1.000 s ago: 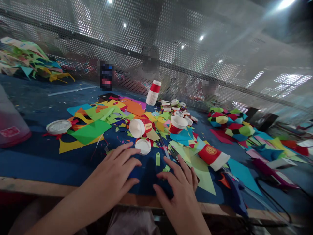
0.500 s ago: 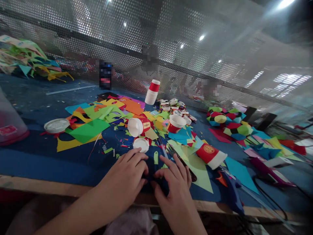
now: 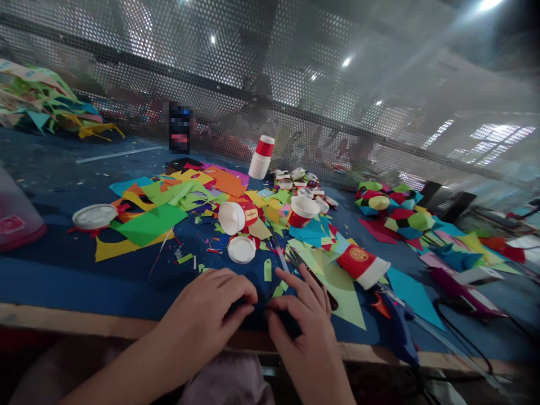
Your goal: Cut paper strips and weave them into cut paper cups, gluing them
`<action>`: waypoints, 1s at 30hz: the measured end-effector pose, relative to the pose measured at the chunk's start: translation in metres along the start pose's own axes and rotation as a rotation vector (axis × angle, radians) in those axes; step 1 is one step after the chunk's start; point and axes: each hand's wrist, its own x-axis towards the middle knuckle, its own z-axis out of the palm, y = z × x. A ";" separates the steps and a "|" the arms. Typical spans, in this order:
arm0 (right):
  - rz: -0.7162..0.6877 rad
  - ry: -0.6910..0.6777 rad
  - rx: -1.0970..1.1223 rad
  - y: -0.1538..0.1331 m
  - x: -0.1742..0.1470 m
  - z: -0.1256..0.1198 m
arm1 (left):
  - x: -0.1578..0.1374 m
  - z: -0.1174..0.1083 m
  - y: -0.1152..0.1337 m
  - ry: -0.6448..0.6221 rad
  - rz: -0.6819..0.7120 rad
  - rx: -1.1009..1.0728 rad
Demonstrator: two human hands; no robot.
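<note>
Lid (image 3: 242, 249) lies fully uncovered now: the left hand (image 3: 215, 304) has drawn back in front of it, thumb and forefinger nearly meeting, near the right hand (image 3: 304, 320), also narrowed; whether either grips anything, I cannot tell.

At the frame's lower centre, the left hand (image 3: 211, 306) is curling in toward the right hand (image 3: 306, 320), uncovering the white lid (image 3: 242, 249) above.

Both the left hand (image 3: 206, 306) and the right hand (image 3: 304, 320) are bare, with slim fingers (image 3: 298, 286) — and the visible forearms (image 3: 139, 354) are bare too. Low on the near side shows greyish-lilac clothing (image 3: 232, 382) — loosely creased, dim in the shadow.
</note>
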 end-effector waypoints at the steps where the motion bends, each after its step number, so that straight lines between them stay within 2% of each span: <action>1: 0.010 0.001 0.039 -0.001 0.000 -0.002 | 0.000 -0.002 0.001 0.018 -0.015 -0.053; 4: 0.041 0.023 0.157 -0.008 0.002 -0.006 | 0.001 -0.008 0.005 0.066 -0.072 -0.187; 9: 0.079 0.131 0.287 -0.019 0.005 -0.006 | 0.001 -0.012 0.011 0.056 -0.225 -0.366; 12: 0.097 0.167 0.316 -0.024 0.006 -0.005 | 0.001 -0.012 0.011 0.087 -0.242 -0.433; 17: 0.102 0.245 0.331 -0.032 0.011 -0.003 | 0.001 -0.009 0.011 0.137 -0.212 -0.440; 22: 0.118 0.302 0.347 -0.037 0.013 -0.002 | -0.002 -0.007 0.013 0.221 -0.092 -0.426; 30: 0.115 0.301 0.338 -0.037 0.011 -0.004 | -0.006 -0.009 0.015 0.240 -0.001 -0.320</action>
